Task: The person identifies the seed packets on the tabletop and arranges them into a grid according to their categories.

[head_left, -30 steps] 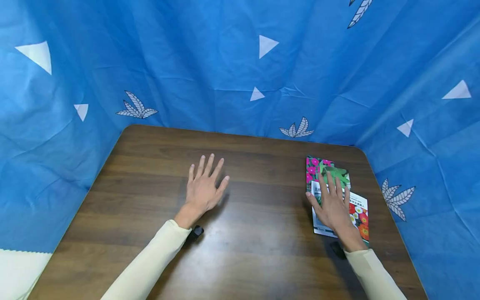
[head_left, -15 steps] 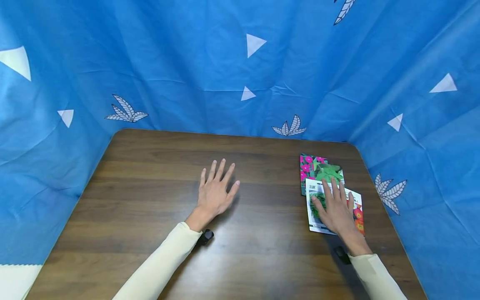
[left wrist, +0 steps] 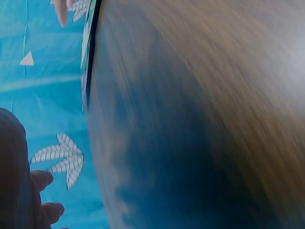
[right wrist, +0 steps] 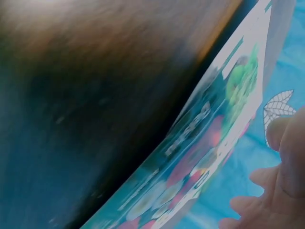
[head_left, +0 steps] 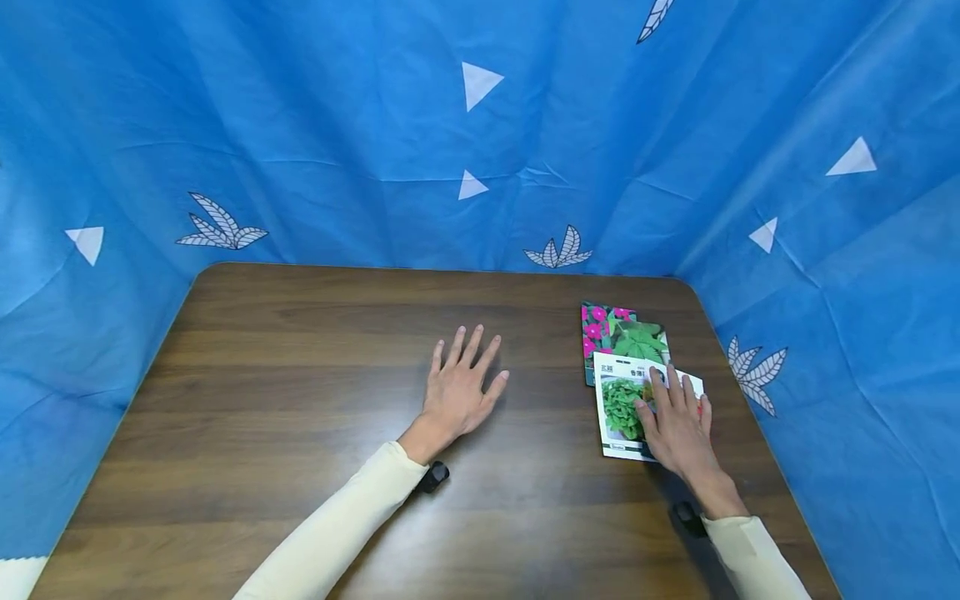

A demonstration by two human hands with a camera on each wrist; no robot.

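Note:
Several seed packets lie overlapping at the right side of the wooden table. In front is a white packet (head_left: 621, 408) with a picture of leafy greens. Behind it are a green-leaf packet (head_left: 643, 337) and one with pink flowers (head_left: 592, 321). My right hand (head_left: 681, 429), fingers straight, is over the white packet and a red-flower packet (right wrist: 190, 167), which it mostly hides in the head view. The right wrist view shows a gap between fingers and packets. My left hand (head_left: 459, 392) is spread above the table's middle, holding nothing.
A brown wooden table (head_left: 300, 375) with rounded far corners fills the lower view. Blue cloth (head_left: 337, 125) with white triangles and leaf prints hangs behind it and along both sides. A dark wrist device (head_left: 433, 477) shows under my left wrist.
My left hand has moved right, closer to the packets. My right hand has shifted slightly right and nearer, uncovering more of the leafy-greens packet. The head view has turned somewhat, so the background shifts left.

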